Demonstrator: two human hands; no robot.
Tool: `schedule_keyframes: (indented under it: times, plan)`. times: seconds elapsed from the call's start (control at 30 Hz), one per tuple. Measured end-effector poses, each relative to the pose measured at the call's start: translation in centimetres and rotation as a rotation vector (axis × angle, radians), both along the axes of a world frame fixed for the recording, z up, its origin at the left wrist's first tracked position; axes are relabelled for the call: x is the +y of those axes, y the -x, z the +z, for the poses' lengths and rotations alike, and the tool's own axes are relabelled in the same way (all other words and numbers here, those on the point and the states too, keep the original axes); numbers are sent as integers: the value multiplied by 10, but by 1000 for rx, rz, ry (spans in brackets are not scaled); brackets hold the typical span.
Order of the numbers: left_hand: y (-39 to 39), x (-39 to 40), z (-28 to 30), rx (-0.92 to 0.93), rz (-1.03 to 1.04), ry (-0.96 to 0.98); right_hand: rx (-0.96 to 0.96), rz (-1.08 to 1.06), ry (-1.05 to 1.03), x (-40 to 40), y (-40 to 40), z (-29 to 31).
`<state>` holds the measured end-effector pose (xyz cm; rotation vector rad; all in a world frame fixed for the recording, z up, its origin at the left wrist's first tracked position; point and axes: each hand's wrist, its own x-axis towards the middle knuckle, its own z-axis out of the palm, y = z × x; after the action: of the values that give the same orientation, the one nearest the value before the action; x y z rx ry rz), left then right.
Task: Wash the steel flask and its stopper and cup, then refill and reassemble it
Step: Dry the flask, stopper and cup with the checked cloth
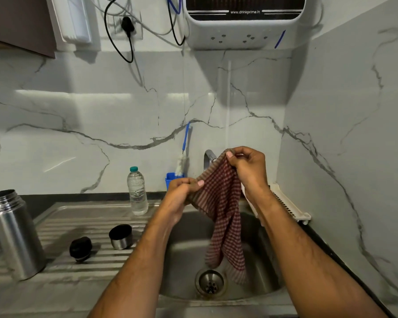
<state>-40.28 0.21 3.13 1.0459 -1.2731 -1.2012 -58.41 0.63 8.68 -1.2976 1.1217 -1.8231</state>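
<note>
My left hand (184, 191) and right hand (246, 166) both pinching checked cloth (223, 216) above sink (257, 288). Flask (14, 235), stopper (81, 247), cup (120, 236) standing apart on drainboard (83, 219).

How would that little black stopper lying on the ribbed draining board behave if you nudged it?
The stopper looks round and leans on the draining board, so it would probably roll or wobble rather than slide. It seems small and is likely light. The board's ribs might catch it.

Two bare forearms are entering from the lower frame edge; left hand (182, 193) and right hand (248, 167) are wearing no sleeves.
</note>
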Motion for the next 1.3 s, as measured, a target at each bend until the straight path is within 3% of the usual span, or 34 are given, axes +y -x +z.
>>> schedule_keyframes:
  times: [0.13,0.23,0.3,0.37,0.43,0.47,0.53,0.6,0.7,0.83,0.93,1.0,1.3]
  plan:
    - [6,-5,-13,172,30,-98,302,-130,12,-6,9,-3]
    - [15,-10,-9,85,167,-68,566,-282,-27,-7,16,-9]
    - [18,-13,1,120,239,-52,601,-341,-63,-9,21,-12]
    - [16,-15,11,314,209,-95,417,-266,-163,-11,26,-13]
    - [9,-12,16,529,36,-124,88,-55,-309,-10,32,-10]
    - [5,-10,13,536,-69,-112,-65,72,-359,-7,34,-9]
    - [2,-6,2,299,-205,-33,-323,299,-377,-2,39,-5]
    - [5,-1,-5,59,-205,34,-412,450,-362,1,43,-5]
    - [11,1,-2,-30,-87,52,-190,478,-349,-2,46,-14]
    - [13,-9,3,107,144,-127,15,321,-363,-6,46,-25]
    - [9,-13,5,192,106,-182,155,120,-374,-10,45,-30]
    - [9,-11,6,167,60,-101,221,41,-356,-16,47,-34]
    - [18,-18,-4,-615,48,293,499,-140,-283,-21,44,-43]
